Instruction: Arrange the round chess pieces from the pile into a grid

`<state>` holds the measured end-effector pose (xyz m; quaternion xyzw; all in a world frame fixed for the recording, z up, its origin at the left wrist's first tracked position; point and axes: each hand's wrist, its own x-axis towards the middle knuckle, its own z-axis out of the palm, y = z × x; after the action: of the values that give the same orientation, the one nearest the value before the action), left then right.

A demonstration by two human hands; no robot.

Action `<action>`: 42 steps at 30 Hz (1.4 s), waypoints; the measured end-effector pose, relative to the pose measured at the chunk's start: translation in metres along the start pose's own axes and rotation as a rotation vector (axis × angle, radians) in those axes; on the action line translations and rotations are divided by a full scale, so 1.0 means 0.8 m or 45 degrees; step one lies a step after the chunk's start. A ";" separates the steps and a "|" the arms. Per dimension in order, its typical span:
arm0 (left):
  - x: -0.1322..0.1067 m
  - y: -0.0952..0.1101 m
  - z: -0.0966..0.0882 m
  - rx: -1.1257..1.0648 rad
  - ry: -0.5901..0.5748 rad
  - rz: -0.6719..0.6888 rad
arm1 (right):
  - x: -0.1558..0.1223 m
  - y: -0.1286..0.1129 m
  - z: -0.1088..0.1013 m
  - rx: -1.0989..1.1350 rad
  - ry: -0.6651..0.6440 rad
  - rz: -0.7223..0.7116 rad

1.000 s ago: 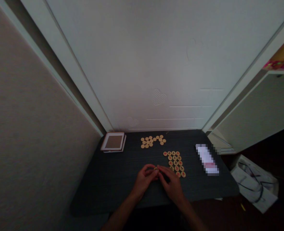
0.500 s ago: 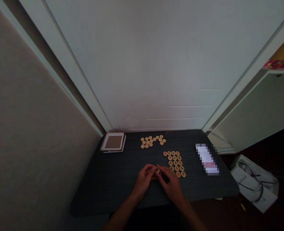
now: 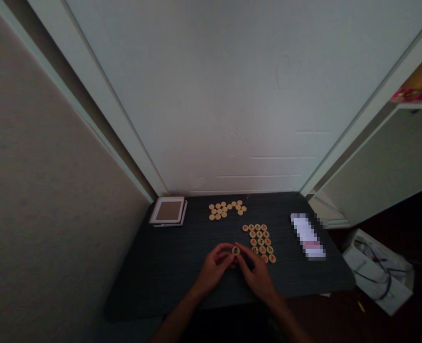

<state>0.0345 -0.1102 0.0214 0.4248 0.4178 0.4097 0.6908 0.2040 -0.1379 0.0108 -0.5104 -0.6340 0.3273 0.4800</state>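
My left hand point(image 3: 214, 267) and my right hand point(image 3: 256, 272) meet over the dark table point(image 3: 168, 267), near its front. Between their fingertips they pinch one round wooden game piece point(image 3: 235, 250), its marked face turned up. Just right of it lies a block of several marked pieces point(image 3: 261, 242) in rows. Further back, several blank-sided pieces point(image 3: 226, 210) lie in a loose group.
A flat square box with a white rim point(image 3: 168, 211) sits at the table's back left. A blurred white object point(image 3: 308, 236) lies at the right. A white bag point(image 3: 380, 271) stands on the floor beyond the table's right edge. A wall closes the back.
The piece between my fingertips has turned, so its marked face now shows. Both hands stay in nearly the same spot.
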 end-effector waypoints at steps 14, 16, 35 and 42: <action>-0.001 0.008 -0.006 0.222 -0.020 0.069 | 0.001 0.000 0.001 0.046 0.010 0.069; -0.002 0.009 -0.007 0.254 -0.016 0.070 | 0.002 0.001 0.001 0.066 0.004 0.094; -0.006 0.010 -0.002 0.546 0.034 0.212 | 0.007 0.000 0.000 0.191 -0.062 0.245; -0.009 0.011 0.001 0.627 0.013 0.283 | 0.007 0.000 0.000 0.145 -0.013 0.238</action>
<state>0.0313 -0.1145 0.0315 0.6211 0.4591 0.3711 0.5155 0.2044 -0.1329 0.0122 -0.5375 -0.5664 0.4089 0.4724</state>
